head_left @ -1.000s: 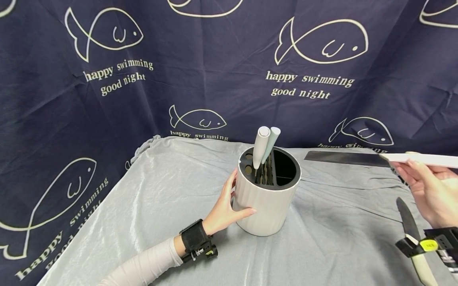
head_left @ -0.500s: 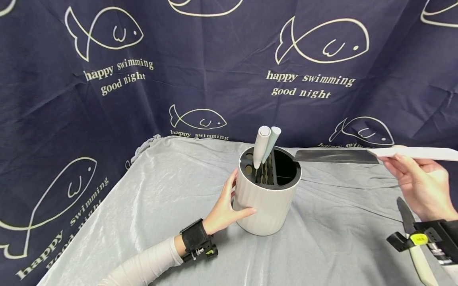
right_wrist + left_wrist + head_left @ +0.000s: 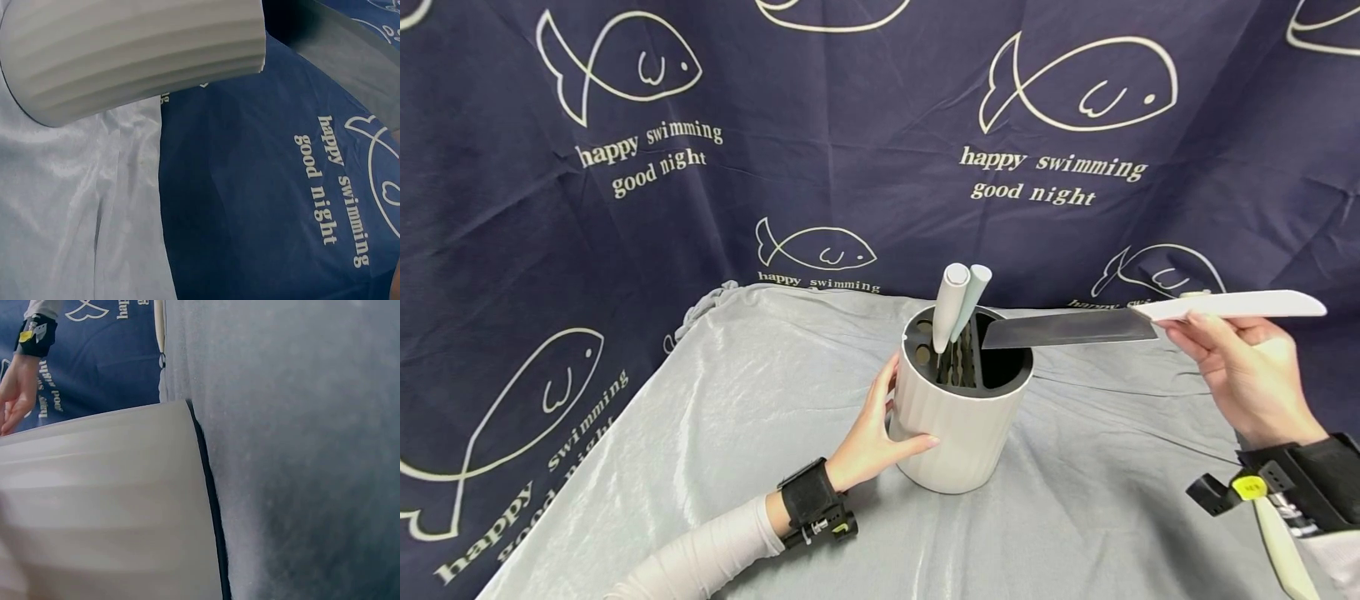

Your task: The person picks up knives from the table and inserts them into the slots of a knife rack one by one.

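A ribbed white knife holder (image 3: 958,442) with a dark slotted top stands upright on the cloth. My left hand (image 3: 874,442) grips its left side, thumb across the front and fingers behind. White (image 3: 951,308) and pale green (image 3: 972,296) handles stick up from its slots. In my right hand (image 3: 1251,375) is a kitchen knife (image 3: 1075,330) with a white handle, held nearly level. Its broad blade reaches left over the holder's open compartment; whether it touches the rim I cannot tell. The right wrist view shows the blade (image 3: 356,59) beside the holder's top.
Another knife with a cream handle (image 3: 1281,546) lies on the grey cloth (image 3: 737,400) at the right, partly hidden behind my right wrist. A dark blue curtain (image 3: 865,150) with fish drawings hangs behind the table.
My right hand has moved left with the kitchen knife, bringing the blade from right of the holder to above its open compartment. The left hand has stayed put.
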`<state>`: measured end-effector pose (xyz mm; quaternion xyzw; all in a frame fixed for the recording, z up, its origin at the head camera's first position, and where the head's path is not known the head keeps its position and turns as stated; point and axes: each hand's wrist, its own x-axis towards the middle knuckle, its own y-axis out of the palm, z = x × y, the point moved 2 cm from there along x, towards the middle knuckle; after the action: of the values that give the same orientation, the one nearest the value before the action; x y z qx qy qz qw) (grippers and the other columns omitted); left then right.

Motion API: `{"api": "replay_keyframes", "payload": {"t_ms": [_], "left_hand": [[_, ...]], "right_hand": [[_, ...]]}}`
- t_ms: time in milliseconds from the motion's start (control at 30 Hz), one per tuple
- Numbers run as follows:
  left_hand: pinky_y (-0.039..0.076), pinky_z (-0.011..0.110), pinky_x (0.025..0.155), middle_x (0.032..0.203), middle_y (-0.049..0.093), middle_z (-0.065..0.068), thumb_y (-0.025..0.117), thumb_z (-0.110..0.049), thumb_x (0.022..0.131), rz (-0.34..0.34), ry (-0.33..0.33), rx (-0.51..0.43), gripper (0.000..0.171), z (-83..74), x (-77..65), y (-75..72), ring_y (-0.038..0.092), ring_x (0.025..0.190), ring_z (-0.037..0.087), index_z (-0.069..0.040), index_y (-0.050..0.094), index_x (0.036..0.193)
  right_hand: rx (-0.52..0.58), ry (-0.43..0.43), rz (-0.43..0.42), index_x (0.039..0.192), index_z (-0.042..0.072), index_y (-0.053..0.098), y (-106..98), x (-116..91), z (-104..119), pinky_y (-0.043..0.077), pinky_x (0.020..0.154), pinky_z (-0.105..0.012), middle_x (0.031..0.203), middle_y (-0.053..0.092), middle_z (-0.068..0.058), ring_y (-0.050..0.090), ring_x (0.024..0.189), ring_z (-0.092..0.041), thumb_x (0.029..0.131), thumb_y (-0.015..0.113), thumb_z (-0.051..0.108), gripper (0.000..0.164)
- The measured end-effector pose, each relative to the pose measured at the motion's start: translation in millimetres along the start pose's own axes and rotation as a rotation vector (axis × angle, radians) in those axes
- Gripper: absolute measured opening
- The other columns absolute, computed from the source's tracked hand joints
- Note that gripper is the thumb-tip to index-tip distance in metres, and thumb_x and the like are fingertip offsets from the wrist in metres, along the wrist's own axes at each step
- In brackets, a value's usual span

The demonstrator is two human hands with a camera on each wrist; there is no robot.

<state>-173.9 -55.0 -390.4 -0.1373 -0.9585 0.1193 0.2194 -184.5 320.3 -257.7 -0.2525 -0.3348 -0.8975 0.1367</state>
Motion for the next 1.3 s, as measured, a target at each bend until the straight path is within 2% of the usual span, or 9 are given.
{"api": "replay_keyframes", "payload": {"t_ms": [267, 467, 700, 800, 1000, 1100, 1233, 1300], "left_hand": [[0.031, 0.051, 0.110, 0.160, 0.013, 0.004, 0.082, -0.015, 0.078, -0.004, 0.003, 0.010, 0.111, -0.6, 0.2, 0.1, 0.023, 0.143, 0.024, -0.026, 0.005, 0.157], [0.032, 0.051, 0.109, 0.160, 0.014, 0.004, 0.083, -0.016, 0.077, -0.006, 0.006, 0.011, 0.111, 0.9, 0.3, 0.4, 0.024, 0.143, 0.023, -0.027, 0.005, 0.157], [0.032, 0.051, 0.109, 0.159, 0.015, 0.005, 0.083, -0.015, 0.077, -0.006, 0.013, 0.006, 0.111, 1.2, 0.1, 0.4, 0.025, 0.142, 0.023, -0.025, 0.006, 0.157], [0.032, 0.051, 0.109, 0.160, 0.014, 0.005, 0.083, -0.015, 0.077, -0.007, 0.013, 0.006, 0.111, 1.3, 0.0, 0.4, 0.025, 0.143, 0.024, -0.024, 0.006, 0.157], [0.031, 0.051, 0.110, 0.160, 0.014, 0.006, 0.082, -0.014, 0.077, -0.004, 0.011, 0.009, 0.111, 1.2, -0.4, 0.6, 0.023, 0.143, 0.024, -0.024, 0.005, 0.157], [0.031, 0.051, 0.110, 0.160, 0.013, 0.006, 0.083, -0.014, 0.077, -0.002, 0.011, 0.009, 0.112, 1.0, -0.4, 0.8, 0.024, 0.143, 0.024, -0.024, 0.005, 0.157], [0.032, 0.051, 0.110, 0.160, 0.013, 0.006, 0.083, -0.014, 0.077, -0.003, 0.007, 0.014, 0.112, 1.1, -0.3, 0.9, 0.024, 0.143, 0.025, -0.024, 0.004, 0.157], [0.031, 0.051, 0.110, 0.160, 0.012, 0.006, 0.083, -0.014, 0.078, -0.003, 0.005, 0.014, 0.112, 1.4, -0.3, 0.9, 0.023, 0.143, 0.025, -0.024, 0.004, 0.157]], "right_hand": [[-0.001, 0.015, 0.089, 0.116, -0.021, 0.057, 9.8, 8.3, -3.2, 0.048, 0.094, -0.039, 0.113, 0.065, -0.026, 0.067, 0.101, -0.036, 0.093, 0.028, -0.025, 0.037], [-0.063, 0.010, 0.121, 0.115, -0.020, 0.058, 16.5, 11.7, -5.5, 0.048, 0.094, -0.039, 0.112, 0.066, -0.026, 0.068, 0.100, -0.034, 0.093, 0.029, -0.025, 0.038], [-0.056, 0.011, 0.104, 0.113, -0.022, 0.058, 18.4, 13.6, -7.8, 0.051, 0.091, -0.038, 0.112, 0.065, -0.027, 0.068, 0.099, -0.035, 0.093, 0.030, -0.025, 0.035], [-0.067, 0.009, 0.122, 0.113, -0.022, 0.058, 20.7, 14.9, -7.9, 0.051, 0.090, -0.038, 0.111, 0.066, -0.028, 0.068, 0.099, -0.035, 0.093, 0.029, -0.025, 0.035], [-0.226, -0.028, 0.172, 0.115, -0.021, 0.057, 29.1, 18.3, -5.4, 0.051, 0.089, -0.034, 0.108, 0.069, -0.024, 0.070, 0.098, -0.029, 0.091, 0.031, -0.028, 0.036], [-0.260, -0.036, 0.183, 0.117, -0.022, 0.055, 34.0, 21.6, -2.7, 0.051, 0.089, -0.035, 0.108, 0.069, -0.024, 0.069, 0.098, -0.029, 0.090, 0.032, -0.029, 0.036], [-0.357, -0.044, 0.170, 0.115, -0.021, 0.056, 41.0, 26.0, 2.5, 0.051, 0.088, -0.033, 0.105, 0.070, -0.021, 0.070, 0.097, -0.025, 0.090, 0.037, -0.028, 0.033], [-0.440, -0.043, 0.157, 0.113, -0.020, 0.059, 45.5, 28.1, 5.8, 0.051, 0.086, -0.031, 0.103, 0.071, -0.019, 0.070, 0.096, -0.022, 0.090, 0.041, -0.025, 0.029]]}}
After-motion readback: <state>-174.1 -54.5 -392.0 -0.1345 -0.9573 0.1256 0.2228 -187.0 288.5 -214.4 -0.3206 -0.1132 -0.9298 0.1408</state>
